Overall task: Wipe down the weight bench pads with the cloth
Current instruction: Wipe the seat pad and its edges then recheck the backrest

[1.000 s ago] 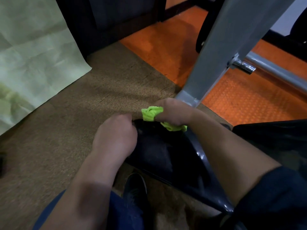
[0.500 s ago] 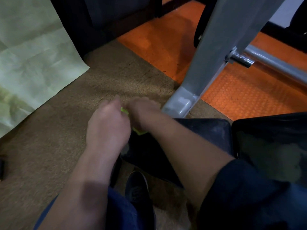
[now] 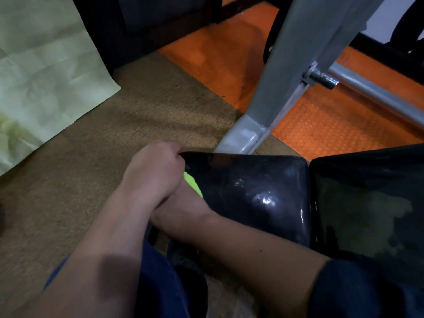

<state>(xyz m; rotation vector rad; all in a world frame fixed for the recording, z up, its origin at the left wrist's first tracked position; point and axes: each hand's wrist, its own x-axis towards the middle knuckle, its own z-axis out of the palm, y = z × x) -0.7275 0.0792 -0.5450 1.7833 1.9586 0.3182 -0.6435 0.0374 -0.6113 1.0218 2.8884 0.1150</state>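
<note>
**Gym floor, bench end: wiping in hand**

Brown carpet (image 3: 142, 125) meets orange matting (image 3: 325, 125) under a grey frame leg (image 3: 250, 134), the landmark used below.

- Seat pad (image 3: 252, 191): black, glossy, directly below the frame leg; streaked sheen suggests some wiping done.
- Back pad (image 3: 367, 203): right of the seat pad, just beside it; dull patches, apparently not yet wiped.
- Cloth (image 3: 193, 185): bright green, mostly hidden, at the seat pad's left edge, below-left of the leg.
- Left hand (image 3: 156, 173): fingers curled over the seat pad's corner; what they grip cannot be told.
- Right hand (image 3: 183, 203): beneath the left, fingers hidden; grip on the cloth cannot be told.
- Pale green sheet (image 3: 46, 76): far left of the leg.

Judgement: early to midway.
</note>
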